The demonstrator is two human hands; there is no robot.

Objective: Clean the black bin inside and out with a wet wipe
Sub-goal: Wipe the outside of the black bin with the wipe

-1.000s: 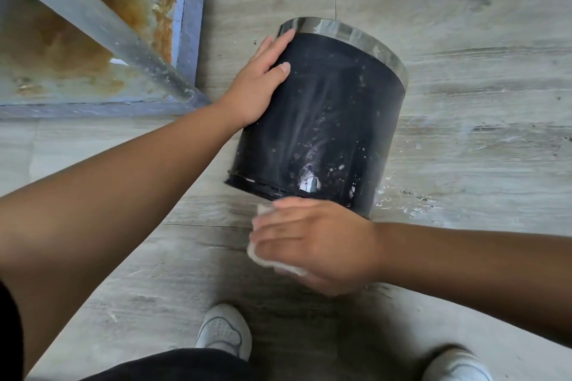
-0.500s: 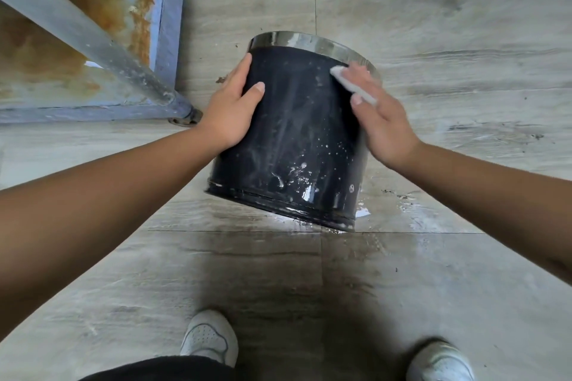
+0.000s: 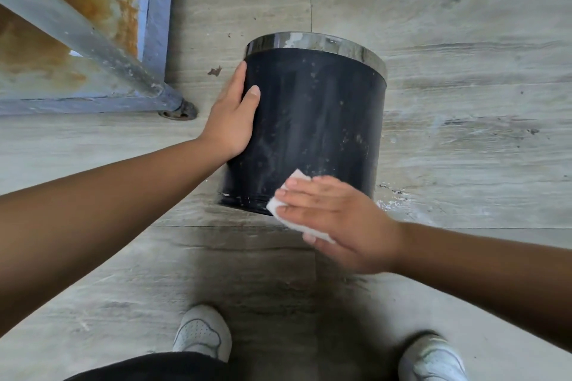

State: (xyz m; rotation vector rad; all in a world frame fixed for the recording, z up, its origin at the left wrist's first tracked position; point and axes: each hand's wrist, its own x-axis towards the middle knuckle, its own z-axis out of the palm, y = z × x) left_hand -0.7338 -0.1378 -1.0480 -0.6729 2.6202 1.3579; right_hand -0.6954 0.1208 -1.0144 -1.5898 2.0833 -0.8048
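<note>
The black bin (image 3: 312, 130) is a round tub with a shiny metal rim at its far end, tilted away from me on the floor. Its side is streaked and speckled with pale spots. My left hand (image 3: 232, 114) grips the bin's left wall, thumb on the near face. My right hand (image 3: 337, 219) lies flat with fingers together, pressing a white wet wipe (image 3: 278, 206) against the bin's lower near edge. Most of the wipe is hidden under my palm. The bin's inside is out of sight.
A rusty blue metal frame (image 3: 154, 25) with a grey diagonal bar and a round foot (image 3: 179, 111) stands at the left. Wet smears mark the grey tiled floor (image 3: 464, 164) right of the bin. My two white shoes (image 3: 204, 334) are at the bottom.
My right hand has swept the wipe from the bin's upper right side near the rim down to its lower near edge. My left hand keeps its hold on the left wall.
</note>
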